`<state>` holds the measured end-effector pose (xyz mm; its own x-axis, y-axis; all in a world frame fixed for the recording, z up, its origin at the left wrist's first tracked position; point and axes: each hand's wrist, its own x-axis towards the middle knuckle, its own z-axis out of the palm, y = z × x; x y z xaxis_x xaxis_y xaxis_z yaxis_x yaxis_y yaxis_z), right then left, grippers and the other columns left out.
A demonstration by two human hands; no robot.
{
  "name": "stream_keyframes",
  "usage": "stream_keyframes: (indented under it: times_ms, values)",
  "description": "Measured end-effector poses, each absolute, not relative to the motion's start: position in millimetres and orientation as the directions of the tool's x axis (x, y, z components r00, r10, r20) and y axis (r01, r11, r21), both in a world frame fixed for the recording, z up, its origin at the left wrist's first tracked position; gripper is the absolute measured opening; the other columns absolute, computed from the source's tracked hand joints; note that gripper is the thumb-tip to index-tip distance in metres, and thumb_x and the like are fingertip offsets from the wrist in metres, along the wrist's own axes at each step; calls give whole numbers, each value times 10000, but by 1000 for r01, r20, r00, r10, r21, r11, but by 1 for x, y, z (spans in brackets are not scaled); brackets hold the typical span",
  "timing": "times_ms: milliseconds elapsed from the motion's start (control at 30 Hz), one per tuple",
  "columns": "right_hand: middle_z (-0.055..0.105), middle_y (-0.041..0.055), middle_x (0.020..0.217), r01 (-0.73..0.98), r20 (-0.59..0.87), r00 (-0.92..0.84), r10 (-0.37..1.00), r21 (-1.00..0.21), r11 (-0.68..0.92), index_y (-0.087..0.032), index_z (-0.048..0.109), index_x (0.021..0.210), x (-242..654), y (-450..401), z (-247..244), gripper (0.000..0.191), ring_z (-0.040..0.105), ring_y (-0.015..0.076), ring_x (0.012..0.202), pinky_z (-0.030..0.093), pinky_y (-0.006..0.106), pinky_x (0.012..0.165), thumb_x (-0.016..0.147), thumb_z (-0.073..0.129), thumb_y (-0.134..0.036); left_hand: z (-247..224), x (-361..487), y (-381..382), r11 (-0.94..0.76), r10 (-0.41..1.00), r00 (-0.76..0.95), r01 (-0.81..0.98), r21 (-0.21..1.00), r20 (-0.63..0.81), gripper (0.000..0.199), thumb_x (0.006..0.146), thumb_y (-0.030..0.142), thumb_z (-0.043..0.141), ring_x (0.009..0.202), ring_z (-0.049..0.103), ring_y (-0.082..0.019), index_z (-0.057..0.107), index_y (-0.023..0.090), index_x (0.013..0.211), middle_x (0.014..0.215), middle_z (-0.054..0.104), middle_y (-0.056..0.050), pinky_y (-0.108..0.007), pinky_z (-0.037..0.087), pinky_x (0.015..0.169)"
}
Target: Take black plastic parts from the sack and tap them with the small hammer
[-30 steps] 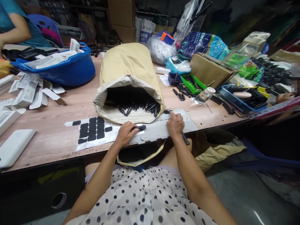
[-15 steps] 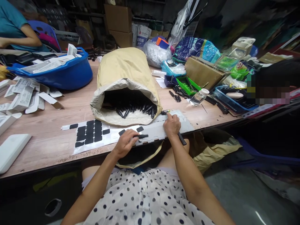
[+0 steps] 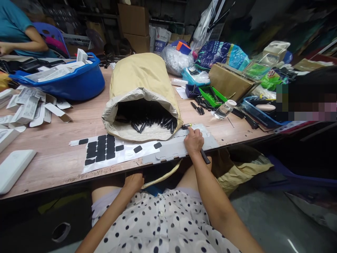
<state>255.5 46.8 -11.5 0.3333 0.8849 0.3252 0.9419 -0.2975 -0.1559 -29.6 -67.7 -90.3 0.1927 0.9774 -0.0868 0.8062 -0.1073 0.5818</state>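
Note:
My right hand point(image 3: 194, 140) rests closed on the grey board point(image 3: 171, 149), wrapped round a dark tool whose black handle point(image 3: 205, 156) sticks out below the palm. Just above its fingertips lies a small black piece with a yellow-green end point(image 3: 186, 125). My left hand point(image 3: 134, 182) is below the table's front edge, by the opening of a sack point(image 3: 163, 179) at my lap; its fingers are mostly hidden. A large tan sack point(image 3: 139, 73) lies on the table, its mouth towards me, with many black pen-like pieces point(image 3: 167, 122) inside. Black stickers point(image 3: 101, 149) sit on a white sheet.
On the left stand a blue basin point(image 3: 71, 82) of white boxes, loose boxes point(image 3: 23, 109) and a white case point(image 3: 15, 170). To the right are a green tray point(image 3: 213, 96), a clear bottle point(image 3: 224, 109) and a cardboard box point(image 3: 230, 80). Another person's arm point(image 3: 34, 42) shows at upper left.
My left hand has moved down from above the board to below the table edge, and the black pen-like piece it held no longer shows. My right hand has stayed nearly in place.

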Motion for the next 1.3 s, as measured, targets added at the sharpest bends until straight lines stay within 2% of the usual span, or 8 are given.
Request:
stream_keyframes:
  times_ms: [100,267,400,533,733,1033,1167,1300]
  values:
    - [569,134,1020,941,324,336,884,-150,-303,-199,666,1273,255,47,-11,423,525,262,946,381,328,716,919,440,-146,-67,-22,-70,-87,946,242,828,553,-214,80,748,283,683,575,663,-250,643,230,704,604,647,-40,-294,428,498]
    - [578,129,993,944,358,329,874,-151,-294,-195,679,1250,256,47,-13,427,525,257,923,373,330,708,908,430,-138,5,2,-52,-103,859,449,619,778,-244,285,882,444,562,523,604,-178,712,226,776,613,662,-9,-259,393,468]
    - [572,125,988,945,368,326,870,-151,-291,-194,676,1247,256,47,-15,417,521,253,915,376,326,711,902,445,-154,34,1,13,34,999,6,649,760,-50,244,884,413,557,620,620,-202,667,213,797,690,677,-37,-305,476,565]
    - [571,135,1007,945,359,326,875,-160,-287,-190,669,1248,254,48,-14,413,518,259,929,393,333,719,891,465,-155,23,-12,80,192,897,-407,712,676,173,98,805,297,610,878,663,-318,590,210,764,813,678,-115,-449,532,775]
    - [578,136,1031,943,322,332,887,-148,-299,-192,651,1260,249,48,-8,410,524,257,941,402,330,724,902,456,-151,6,-25,111,408,830,-557,640,652,27,225,665,261,714,1007,645,-434,591,184,837,884,676,-181,-605,512,863]
    - [565,128,1034,943,330,331,884,-149,-298,-192,636,1275,250,46,-10,411,516,252,939,387,327,732,905,460,-158,35,-8,50,-119,912,-188,730,673,365,189,814,268,606,794,628,-203,686,198,971,876,659,-47,-361,552,779]
    - [568,122,1012,939,346,341,874,-171,-299,-198,653,1254,251,46,-12,404,520,251,932,385,321,725,904,454,-160,22,7,10,-354,935,214,625,695,284,207,813,264,609,741,618,-165,708,218,989,861,670,-23,-278,514,642]
    - [583,119,988,926,329,356,875,-248,-283,-200,681,1215,255,48,-8,392,534,238,904,391,313,726,909,442,-148,0,5,0,-335,942,254,643,688,220,216,778,229,607,789,628,-176,710,218,968,886,673,-21,-296,516,716]
